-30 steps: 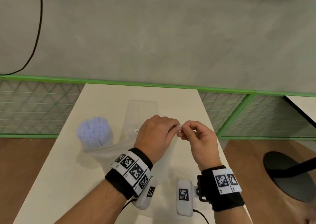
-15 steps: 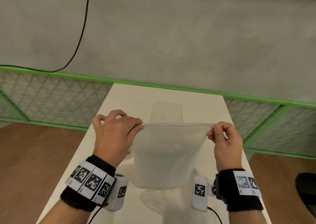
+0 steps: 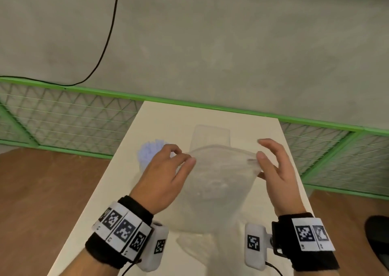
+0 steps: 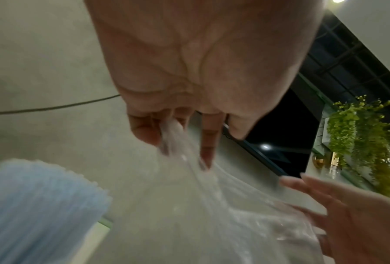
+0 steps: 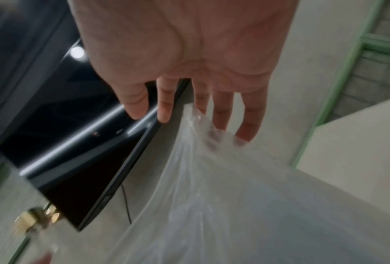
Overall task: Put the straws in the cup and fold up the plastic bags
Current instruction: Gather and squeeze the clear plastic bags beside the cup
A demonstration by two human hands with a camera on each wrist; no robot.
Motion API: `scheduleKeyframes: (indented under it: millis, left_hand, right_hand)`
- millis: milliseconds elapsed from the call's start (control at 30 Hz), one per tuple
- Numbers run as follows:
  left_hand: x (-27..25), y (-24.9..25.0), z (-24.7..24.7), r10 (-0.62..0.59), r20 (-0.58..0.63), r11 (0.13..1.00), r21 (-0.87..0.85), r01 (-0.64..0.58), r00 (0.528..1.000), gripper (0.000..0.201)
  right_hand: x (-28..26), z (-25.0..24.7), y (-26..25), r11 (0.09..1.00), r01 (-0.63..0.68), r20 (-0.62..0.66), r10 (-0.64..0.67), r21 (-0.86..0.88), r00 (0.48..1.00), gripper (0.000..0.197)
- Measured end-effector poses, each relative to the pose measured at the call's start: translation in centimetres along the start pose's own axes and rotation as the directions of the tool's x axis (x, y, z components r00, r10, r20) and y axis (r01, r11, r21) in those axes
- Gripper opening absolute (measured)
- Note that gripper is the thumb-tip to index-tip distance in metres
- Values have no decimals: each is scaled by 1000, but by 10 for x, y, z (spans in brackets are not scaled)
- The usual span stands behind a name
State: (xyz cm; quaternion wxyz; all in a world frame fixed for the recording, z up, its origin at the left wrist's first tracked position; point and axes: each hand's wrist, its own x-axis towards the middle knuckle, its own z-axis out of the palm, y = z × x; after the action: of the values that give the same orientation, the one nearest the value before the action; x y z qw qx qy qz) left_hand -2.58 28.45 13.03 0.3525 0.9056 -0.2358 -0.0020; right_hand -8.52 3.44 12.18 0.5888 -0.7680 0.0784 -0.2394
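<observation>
I hold a clear plastic bag (image 3: 216, 183) upright over the white table (image 3: 164, 120). My left hand (image 3: 183, 157) pinches its top left corner, which the left wrist view shows as bunched film between the fingertips of my left hand (image 4: 173, 139). My right hand (image 3: 265, 149) has straight, spread fingers, and the bag's top right corner rests against them. In the right wrist view the film of the plastic bag (image 5: 212, 178) drapes from the outer fingers (image 5: 248, 125). A bundle of pale blue straws (image 3: 150, 151) stands upright left of my left hand. Its cup is hidden.
A second clear bag (image 3: 210, 134) lies flat further back on the table. More crumpled film (image 3: 193, 246) lies near the front edge between my wrists. A green mesh fence (image 3: 69, 115) runs behind the table, and the floor drops off on both sides.
My right hand has released its pinch and spread its fingers. The hands have come closer together, so the bag's top edge has slackened. The straws are back in view on the left.
</observation>
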Motion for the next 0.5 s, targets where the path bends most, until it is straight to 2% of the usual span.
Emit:
scheduleKeyframes:
  millis: [100,167,200,267,333,367,400,467,500]
  left_hand:
    - [10,12,2,-140,28,990,12,140,990,62]
    - [17,11,4,-199,58,973,135,190,978,59]
    - [20,10,5,-212,77,963,188,195,974,54]
    - [23,10,6,-223,134,956,222,191,965,42]
    - [24,11,6,-235,217,960,206,191,947,22]
    - [24,13,4,-243,269,964,171,202,932,7]
    - [23,12,3,-254,315,966,127,225,914,16]
    - [22,9,3,-261,378,962,24,272,888,46]
    - [22,6,4,-253,384,958,-29,286,888,57]
  right_hand:
    - [-1,1,-13,936,117,166,-65,-331,984,28]
    - [0,3,-20,898,81,232,25,-433,972,36]
    - [0,4,-20,868,58,242,73,-493,968,44]
    - [2,6,-17,747,90,237,92,-659,967,53]
    - [4,8,-13,641,138,249,86,-755,965,46]
    - [3,9,-13,624,158,280,102,-766,954,41]
    - [3,10,-13,623,187,334,127,-759,934,36]
    - [1,8,-14,634,223,439,205,-741,875,27]
    - [0,7,-14,651,210,471,256,-730,844,33]
